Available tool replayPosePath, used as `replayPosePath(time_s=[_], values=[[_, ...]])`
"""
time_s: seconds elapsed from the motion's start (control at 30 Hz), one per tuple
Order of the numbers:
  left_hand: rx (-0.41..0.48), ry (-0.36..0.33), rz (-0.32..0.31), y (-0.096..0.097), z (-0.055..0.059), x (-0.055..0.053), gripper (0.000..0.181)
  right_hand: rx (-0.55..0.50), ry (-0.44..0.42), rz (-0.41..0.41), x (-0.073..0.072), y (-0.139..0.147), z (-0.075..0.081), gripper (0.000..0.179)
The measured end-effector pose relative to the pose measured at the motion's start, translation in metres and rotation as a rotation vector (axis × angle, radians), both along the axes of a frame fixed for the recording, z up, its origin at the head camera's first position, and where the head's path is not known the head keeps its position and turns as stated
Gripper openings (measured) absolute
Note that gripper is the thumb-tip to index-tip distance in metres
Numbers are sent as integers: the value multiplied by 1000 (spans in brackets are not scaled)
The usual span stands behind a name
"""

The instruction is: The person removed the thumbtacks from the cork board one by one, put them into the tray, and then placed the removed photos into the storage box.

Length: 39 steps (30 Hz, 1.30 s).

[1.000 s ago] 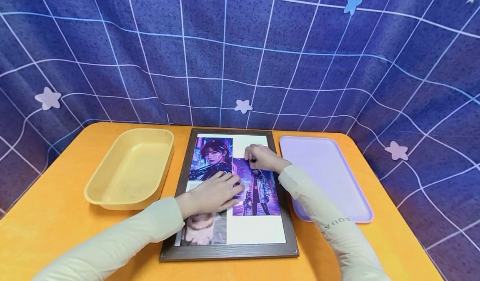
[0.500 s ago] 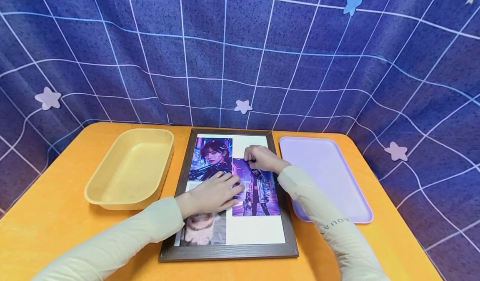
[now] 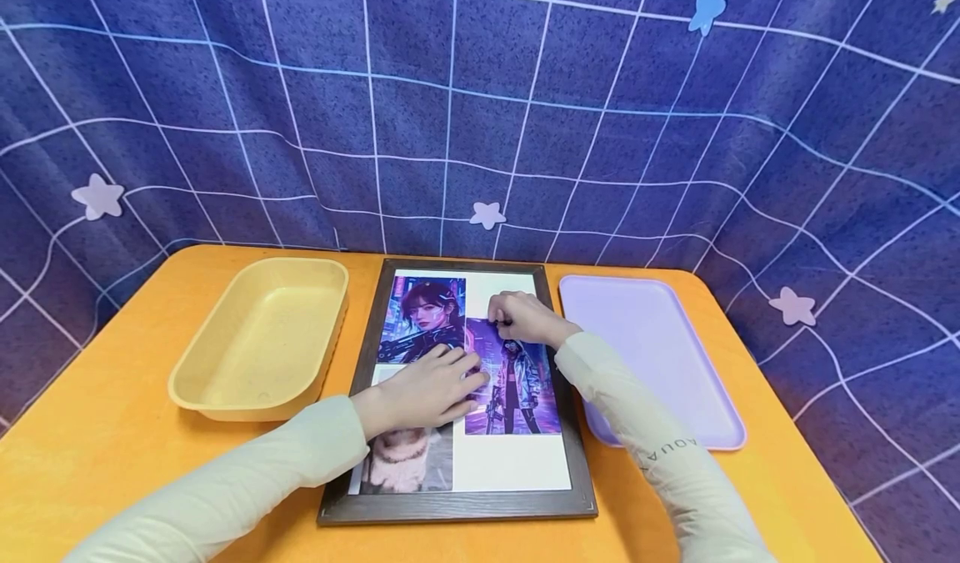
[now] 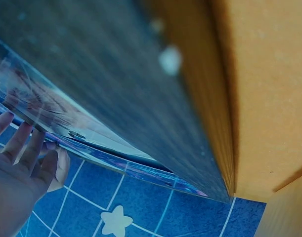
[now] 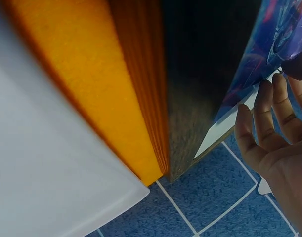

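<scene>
In the head view, a purple picture (image 3: 517, 388) of a standing figure in a shiny jacket lies inside a dark-framed board (image 3: 457, 506) with a white backing. My right hand (image 3: 525, 317) pinches this picture's upper edge, its fingers curled; the exact contact is partly hidden. Over the picture's left edge rests my left hand (image 3: 431, 386), fingers spread and nearly straight. A portrait picture (image 3: 423, 317) sits at the frame's upper left. Below it, a greyish picture (image 3: 405, 463) is partly covered by my left hand and wrist.
A yellow basin (image 3: 262, 338) stands left of the frame, and a lilac tray (image 3: 652, 346) lies to its right. All rest on an orange table (image 3: 112, 429). Behind the table hangs a blue gridded curtain (image 3: 420, 129) with stars.
</scene>
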<state>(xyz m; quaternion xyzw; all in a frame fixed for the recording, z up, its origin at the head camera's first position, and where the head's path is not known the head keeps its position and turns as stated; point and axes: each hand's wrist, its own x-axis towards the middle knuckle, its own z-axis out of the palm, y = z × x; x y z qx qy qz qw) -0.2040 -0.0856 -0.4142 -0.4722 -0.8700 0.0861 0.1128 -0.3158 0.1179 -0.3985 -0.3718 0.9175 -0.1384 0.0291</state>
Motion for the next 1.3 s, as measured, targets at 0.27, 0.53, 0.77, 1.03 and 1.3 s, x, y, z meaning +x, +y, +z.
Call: replayPosePath(time_s=[0.27, 0.53, 0.77, 1.03, 1.3], values=[[1, -8, 4, 0, 0, 0, 39, -12, 6, -13, 1, 0, 3, 18], [-6, -26, 13, 0, -1, 1, 39, -44, -12, 2, 1, 0, 7, 17], [-5, -27, 13, -1, 0, 1, 39, -43, -21, -27, 2, 1, 11, 19], [-3, -35, 14, 0, 1, 1, 39, -32, -19, -71, 3, 2, 17, 19], [-1, -37, 15, 0, 0, 0, 40, -63, -23, -67, -1, 14, 20, 21]])
